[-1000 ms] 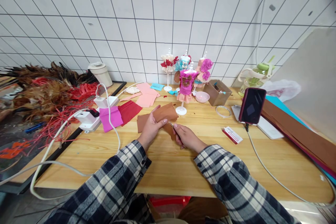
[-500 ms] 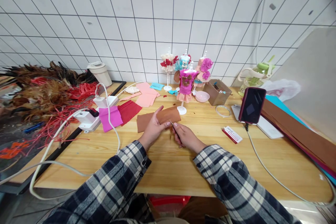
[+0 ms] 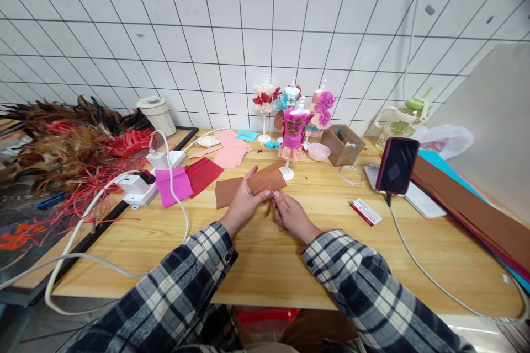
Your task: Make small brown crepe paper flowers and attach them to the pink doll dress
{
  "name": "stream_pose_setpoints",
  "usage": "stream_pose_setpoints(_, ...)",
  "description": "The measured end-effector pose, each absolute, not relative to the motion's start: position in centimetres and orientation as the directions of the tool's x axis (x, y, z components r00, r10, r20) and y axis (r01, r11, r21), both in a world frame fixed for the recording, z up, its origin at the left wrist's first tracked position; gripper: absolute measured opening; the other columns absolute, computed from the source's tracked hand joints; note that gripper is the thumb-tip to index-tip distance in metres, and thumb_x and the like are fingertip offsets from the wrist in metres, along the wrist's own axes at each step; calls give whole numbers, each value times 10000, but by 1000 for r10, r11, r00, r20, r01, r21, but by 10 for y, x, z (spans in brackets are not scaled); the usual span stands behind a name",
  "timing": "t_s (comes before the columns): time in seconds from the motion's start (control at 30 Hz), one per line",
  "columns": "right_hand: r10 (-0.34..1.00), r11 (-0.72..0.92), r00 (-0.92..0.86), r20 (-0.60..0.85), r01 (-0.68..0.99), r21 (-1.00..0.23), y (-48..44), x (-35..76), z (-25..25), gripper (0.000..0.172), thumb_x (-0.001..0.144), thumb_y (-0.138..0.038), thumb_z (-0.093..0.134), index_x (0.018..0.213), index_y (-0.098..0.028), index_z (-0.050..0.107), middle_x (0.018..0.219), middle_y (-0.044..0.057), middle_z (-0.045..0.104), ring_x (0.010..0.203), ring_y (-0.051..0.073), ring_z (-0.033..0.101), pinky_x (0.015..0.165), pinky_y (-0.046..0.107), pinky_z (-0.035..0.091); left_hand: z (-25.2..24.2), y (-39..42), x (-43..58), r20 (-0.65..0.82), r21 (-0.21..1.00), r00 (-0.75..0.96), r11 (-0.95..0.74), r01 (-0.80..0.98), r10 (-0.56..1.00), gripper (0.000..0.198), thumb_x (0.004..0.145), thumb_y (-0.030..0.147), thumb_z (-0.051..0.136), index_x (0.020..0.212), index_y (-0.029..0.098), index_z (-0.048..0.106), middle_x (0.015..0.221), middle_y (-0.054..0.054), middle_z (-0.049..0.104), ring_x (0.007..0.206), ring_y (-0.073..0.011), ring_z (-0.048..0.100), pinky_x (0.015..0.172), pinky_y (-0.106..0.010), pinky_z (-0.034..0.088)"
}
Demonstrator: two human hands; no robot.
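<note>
My left hand [image 3: 242, 204] pinches a brown felt piece [image 3: 268, 179] by its near edge, thumb on top, holding it just above the wooden table [image 3: 290, 265]. My right hand [image 3: 290, 215] is closed on small scissors [image 3: 271, 193] whose thin metal tips touch the felt's lower edge. A second brown felt sheet [image 3: 226, 191] lies flat under my left hand. Both forearms wear plaid sleeves.
Magenta [image 3: 176, 185], red [image 3: 204, 174] and pink [image 3: 231, 149] felt pieces lie left of centre. Small dress-form dolls [image 3: 295, 129], a pink bowl [image 3: 319, 151] and a cardboard box [image 3: 343, 146] stand behind. A phone [image 3: 397, 165] stands at the right. Chargers with white cables [image 3: 136, 183] and feathers [image 3: 70, 143] are at the left.
The brown felt piece has turned and flattened in my left hand, its far edge now lower and to the right. My right hand with the scissors has shifted slightly up and left.
</note>
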State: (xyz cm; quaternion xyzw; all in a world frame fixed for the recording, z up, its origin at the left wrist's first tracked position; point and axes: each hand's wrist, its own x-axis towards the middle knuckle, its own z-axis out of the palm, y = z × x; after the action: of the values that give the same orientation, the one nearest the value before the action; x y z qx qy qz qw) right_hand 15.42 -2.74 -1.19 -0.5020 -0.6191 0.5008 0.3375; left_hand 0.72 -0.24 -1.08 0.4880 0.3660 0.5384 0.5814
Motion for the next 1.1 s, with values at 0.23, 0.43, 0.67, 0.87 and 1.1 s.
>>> stream_pose_setpoints(0.23,964,39,-262,-53,334,-942,-25,155,-22,429,925,-564,240,720,-225,406,487,-45,446,370,102,398,364,226,340,-11,1,0,97,987,16,-94,-130,995,776,700,356,729,1375,215,373,1138,-78,597,1026,-232,582,903,-364,466)
stream_pose_setpoints(0.43,949,-47,-290,-127,267,-962,-27,154,-20,444,906,-612,234,740,-235,399,429,-62,415,328,108,358,328,232,319,-13,2,-1,78,973,83,-57,-225,994,831,696,300,732,1398,231,292,1014,-65,632,885,-202,639,797,-347,514)
stream_pose_setpoints(0.67,943,-53,-307,-132,252,-966,-26,156,-17,461,882,-646,268,745,-231,413,422,-69,418,323,97,360,327,217,322,-9,-1,-3,80,974,94,-57,-219,992,812,673,307,749,1380,221,359,1121,-78,609,959,-215,618,840,-342,508)
stream_pose_setpoints(0.87,949,-41,-294,-117,254,-966,-25,156,-17,463,884,-642,265,737,-230,414,424,-67,425,323,97,372,323,215,330,-11,0,-4,114,981,78,-100,-166,990,921,613,325,786,1408,235,330,1136,-59,589,977,-211,594,855,-330,501)
stream_pose_setpoints(1.1,957,-20,-273,-101,285,-958,-26,156,-18,453,903,-616,239,741,-230,411,420,-65,431,321,102,381,336,217,338,-14,1,-1,139,982,76,-128,-142,987,911,612,317,794,1398,258,338,1287,-71,509,1141,-245,509,954,-341,436)
